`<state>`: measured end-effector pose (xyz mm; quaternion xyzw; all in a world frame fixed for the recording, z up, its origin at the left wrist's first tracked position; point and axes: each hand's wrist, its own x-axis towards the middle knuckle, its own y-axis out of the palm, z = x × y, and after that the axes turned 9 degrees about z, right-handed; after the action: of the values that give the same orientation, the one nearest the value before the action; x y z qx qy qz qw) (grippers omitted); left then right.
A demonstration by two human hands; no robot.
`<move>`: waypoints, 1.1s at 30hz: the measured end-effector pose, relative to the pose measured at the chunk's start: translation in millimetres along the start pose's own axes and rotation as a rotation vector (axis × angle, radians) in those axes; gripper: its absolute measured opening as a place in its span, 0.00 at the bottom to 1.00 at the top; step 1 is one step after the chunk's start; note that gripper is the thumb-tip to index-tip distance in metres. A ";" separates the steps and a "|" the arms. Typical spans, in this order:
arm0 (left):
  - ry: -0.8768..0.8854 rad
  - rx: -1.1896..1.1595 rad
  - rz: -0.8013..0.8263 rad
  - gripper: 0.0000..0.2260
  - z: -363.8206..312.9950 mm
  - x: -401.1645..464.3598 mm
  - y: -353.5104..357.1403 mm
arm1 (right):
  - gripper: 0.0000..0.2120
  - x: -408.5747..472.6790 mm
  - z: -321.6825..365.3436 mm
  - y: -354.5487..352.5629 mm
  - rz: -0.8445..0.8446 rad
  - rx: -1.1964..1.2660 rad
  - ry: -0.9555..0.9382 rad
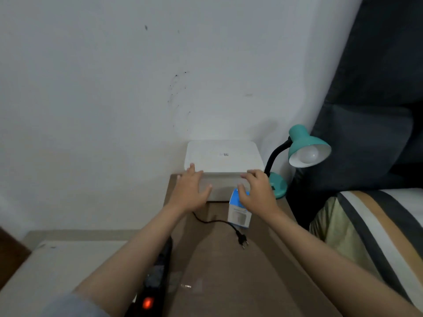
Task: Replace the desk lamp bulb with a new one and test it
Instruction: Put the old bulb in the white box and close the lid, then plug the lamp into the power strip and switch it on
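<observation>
A teal desk lamp [302,143] with a black gooseneck stands at the table's back right, a white bulb [307,154] in its shade, unlit. Its black cord ends in a loose plug [242,239] lying on the brown table [229,271]. A blue and white bulb box [239,215] stands near the table's middle. A white lidded box [223,159] sits against the wall. My left hand [191,191] rests with straight fingers on that box's front left. My right hand [258,191] hovers, fingers spread, over its front right, above the bulb box.
A black power strip [158,271] with a glowing red switch [147,303] lies along the table's left edge. A bed with a striped cover [377,225] and a dark headboard [377,110] is at the right. The white wall is close behind.
</observation>
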<state>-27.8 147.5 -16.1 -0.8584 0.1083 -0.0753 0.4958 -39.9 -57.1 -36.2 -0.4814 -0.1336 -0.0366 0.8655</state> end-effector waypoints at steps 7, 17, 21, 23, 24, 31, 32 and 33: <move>-0.129 -0.031 -0.123 0.25 40.7 -115.5 54.9 | 0.07 -80.1 -23.2 34.5 0.078 -0.057 0.127; -0.272 -0.054 -0.104 0.24 84.2 -196.1 84.5 | 0.09 -100.6 -15.5 81.2 0.242 0.177 0.479; -0.287 -0.118 -0.112 0.22 83.6 -203.4 87.7 | 0.04 -103.3 -8.0 84.3 0.184 0.217 0.563; -0.288 -0.146 -0.129 0.23 83.1 -204.8 88.8 | 0.05 -107.3 -0.2 85.6 0.141 0.319 0.548; -0.292 -0.156 -0.139 0.23 82.9 -205.1 89.1 | 0.08 -109.6 4.9 87.5 0.128 0.398 0.557; -0.301 -0.171 -0.189 0.23 83.8 -205.7 93.1 | 0.06 -112.1 43.1 98.0 0.128 0.931 0.676; -0.296 -0.171 -0.190 0.23 83.7 -206.0 93.3 | 0.05 -110.7 49.8 97.8 0.151 0.960 0.660; -0.291 -0.172 -0.195 0.23 83.8 -206.2 93.6 | 0.06 -109.0 55.9 97.9 0.174 0.996 0.648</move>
<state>-217.4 225.8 -143.4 -0.9057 -0.0420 0.0116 0.4216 -136.9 35.2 -117.9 0.0084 0.1760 -0.0434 0.9834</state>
